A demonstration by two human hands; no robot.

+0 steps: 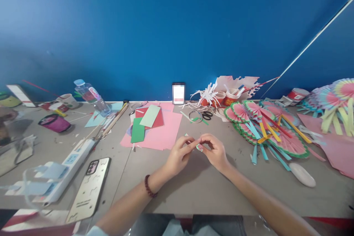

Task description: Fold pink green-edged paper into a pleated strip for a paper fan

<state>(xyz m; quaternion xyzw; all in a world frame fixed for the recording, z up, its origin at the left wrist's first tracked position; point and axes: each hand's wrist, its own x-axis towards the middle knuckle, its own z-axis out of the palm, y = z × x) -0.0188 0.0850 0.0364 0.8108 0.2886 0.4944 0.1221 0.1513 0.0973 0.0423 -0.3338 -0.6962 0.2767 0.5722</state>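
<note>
My left hand [179, 153] and my right hand [214, 150] meet over the middle of the grey table [193, 188]. Both pinch a small folded piece of pink and green paper [198, 145] between thumb and fingertips. A dark bead bracelet [149, 187] circles my left wrist. Just behind the hands lies a stack of pink, red and green paper sheets [155, 127].
Finished pink and green paper fans [265, 127] with coloured strips lie at the right, more fans [334, 99] beyond. Scissors [206, 115], paper cups [225, 97], a water bottle [92, 96], a power strip [63, 171] and a phone [90, 188] sit around. A blue wall stands behind.
</note>
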